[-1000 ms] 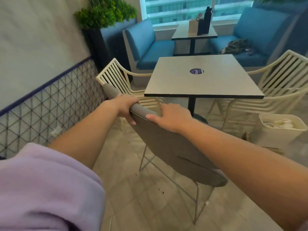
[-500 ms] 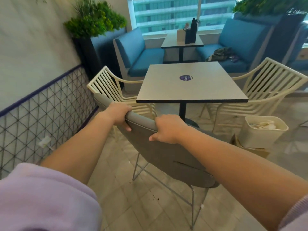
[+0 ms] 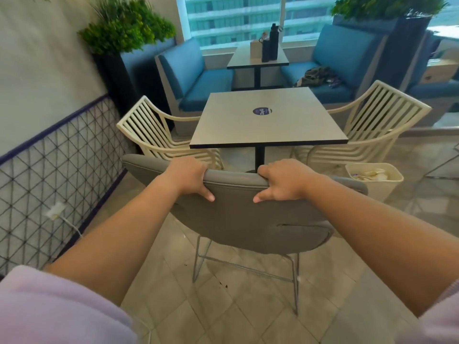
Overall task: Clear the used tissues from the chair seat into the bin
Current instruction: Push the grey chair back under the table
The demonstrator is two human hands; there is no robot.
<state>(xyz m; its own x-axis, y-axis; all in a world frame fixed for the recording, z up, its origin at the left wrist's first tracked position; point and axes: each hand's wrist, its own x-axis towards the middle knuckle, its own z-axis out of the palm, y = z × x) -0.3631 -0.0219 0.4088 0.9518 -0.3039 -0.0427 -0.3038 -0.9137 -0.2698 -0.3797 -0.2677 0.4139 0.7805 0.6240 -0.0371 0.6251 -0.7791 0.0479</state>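
Soft daylight comes through the window (image 3: pixel 233 19) well beyond the fingers (image 3: pixel 263 171), leaving faint shadows. Wide-angle bending curves the edges. The plants (image 3: pixel 124 28) look smeared, perhaps from motion, and the sleeve (image 3: pixel 49 309) is blurred.

Grey chair (image 3: pixel 238 219); bin (image 3: pixel 377 184) with apparent tissues (image 3: pixel 370 173)

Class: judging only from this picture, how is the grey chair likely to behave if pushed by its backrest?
The grey chair probably moves easily: its thin wire legs suggest little weight. Both hands, left and right, grip the backrest top, so a high push might tip it. The legs may scrape on the tiled floor.
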